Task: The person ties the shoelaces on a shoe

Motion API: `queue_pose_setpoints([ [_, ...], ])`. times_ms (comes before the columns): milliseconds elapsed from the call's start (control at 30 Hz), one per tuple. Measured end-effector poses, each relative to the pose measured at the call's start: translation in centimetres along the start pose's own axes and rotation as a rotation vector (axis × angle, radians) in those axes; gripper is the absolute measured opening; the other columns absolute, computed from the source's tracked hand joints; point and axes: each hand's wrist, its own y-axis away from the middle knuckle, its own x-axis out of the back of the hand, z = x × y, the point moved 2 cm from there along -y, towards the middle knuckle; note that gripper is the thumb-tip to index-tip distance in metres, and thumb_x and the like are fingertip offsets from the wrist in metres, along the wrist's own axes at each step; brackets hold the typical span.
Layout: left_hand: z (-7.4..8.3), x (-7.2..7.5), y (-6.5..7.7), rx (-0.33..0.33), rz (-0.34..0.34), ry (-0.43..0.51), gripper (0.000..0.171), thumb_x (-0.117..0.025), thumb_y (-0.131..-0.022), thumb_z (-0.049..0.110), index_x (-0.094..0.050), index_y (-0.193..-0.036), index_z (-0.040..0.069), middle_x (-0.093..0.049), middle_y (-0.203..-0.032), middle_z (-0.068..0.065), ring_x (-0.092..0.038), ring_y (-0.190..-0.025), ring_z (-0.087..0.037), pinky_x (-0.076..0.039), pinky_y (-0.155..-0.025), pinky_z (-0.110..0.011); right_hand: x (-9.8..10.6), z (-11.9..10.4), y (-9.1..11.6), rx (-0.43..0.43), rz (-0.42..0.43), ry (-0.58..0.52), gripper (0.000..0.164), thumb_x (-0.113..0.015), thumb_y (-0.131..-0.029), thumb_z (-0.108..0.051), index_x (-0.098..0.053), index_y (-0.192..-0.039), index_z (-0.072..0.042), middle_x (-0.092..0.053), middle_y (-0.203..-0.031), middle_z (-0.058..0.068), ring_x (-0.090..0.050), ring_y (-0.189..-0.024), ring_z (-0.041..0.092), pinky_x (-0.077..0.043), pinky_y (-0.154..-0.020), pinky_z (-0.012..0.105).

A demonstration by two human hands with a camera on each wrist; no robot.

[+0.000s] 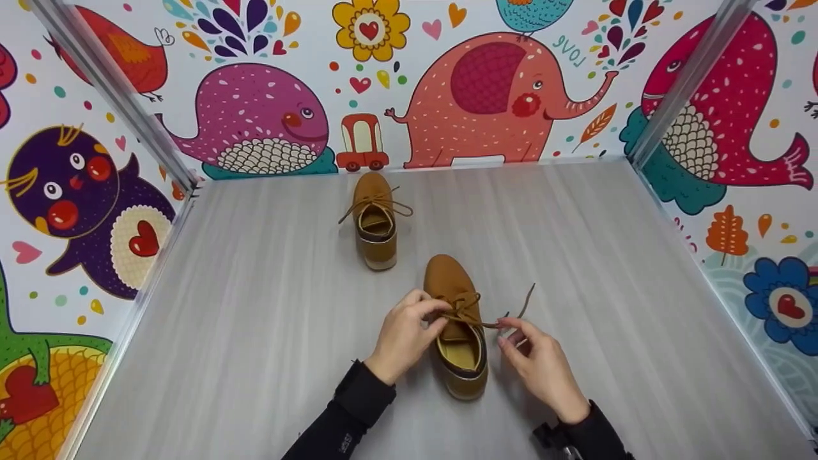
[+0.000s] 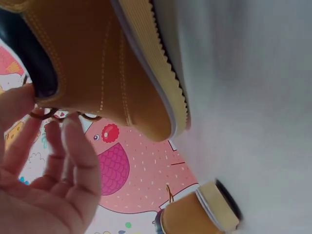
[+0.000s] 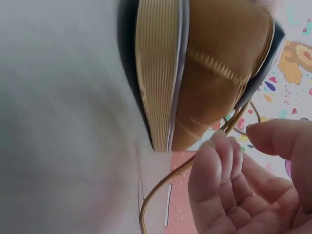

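A tan shoe (image 1: 447, 278) with a dark collar and brown shoelace stands on the grey surface, toe pointing away. On its left side, my left hand (image 1: 406, 329) pinches the shoelace (image 2: 43, 115) by the lacing, thumb and forefinger close together. My right hand (image 1: 540, 364) is off the shoe's right side, fingertips at a strand of the lace (image 3: 165, 181). A gap shows between right thumb and fingers; the strand passes behind the fingers and trails off in a curve. Loops of lace lie over the tongue. Finger undersides are hidden in the head view.
A matching shoe (image 1: 377, 230) with its lace tied in a bow stands farther back, left of centre. White panels (image 1: 377, 83) printed with bright cartoon animals enclose the grey surface (image 1: 255, 306) at the back and both sides, joined by metal corner strips (image 1: 690, 76).
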Motion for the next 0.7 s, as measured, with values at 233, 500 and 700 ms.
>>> queue_pose_setpoints([
  [233,0.0,1.2,-0.7,0.058,0.066,0.14,0.007,-0.073,-0.091,0.016,-0.075,-0.095,0.011,-0.064,-0.092,0.003,-0.061,-0.08,-0.011,-0.051,-0.067,-0.027,-0.3,0.3,-1.4,0.047,-0.072,0.045,0.028,-0.075,-0.088,-0.007,-0.07,-0.116,-0.008,-0.058,-0.072,-0.01,-0.054,-0.062,0.009,-0.045,-0.059,0.025],
  [500,-0.3,4.1,-1.2,0.2,0.135,0.34,0.015,-0.073,-0.092,0.023,-0.075,-0.097,0.009,-0.071,-0.088,0.003,-0.064,-0.08,-0.015,-0.052,-0.07,-0.031,-0.6,0.0,-2.3,0.118,-0.073,0.086,0.005,-0.076,-0.088,-0.013,-0.075,-0.092,-0.016,-0.054,-0.063,-0.013,-0.05,-0.055,0.005,-0.041,-0.053,0.024],
  [700,-0.4,5.5,-1.1,0.255,0.168,0.442,0.018,-0.073,-0.092,0.02,-0.073,-0.097,0.003,-0.071,-0.085,-0.009,-0.066,-0.078,-0.022,-0.054,-0.069,-0.029,0.0,-0.2,-2.5,0.105,-0.074,0.11,0.009,-0.076,-0.089,-0.014,-0.071,-0.084,-0.02,-0.052,-0.061,-0.013,-0.048,-0.052,0.005,-0.039,-0.051,0.023],
])
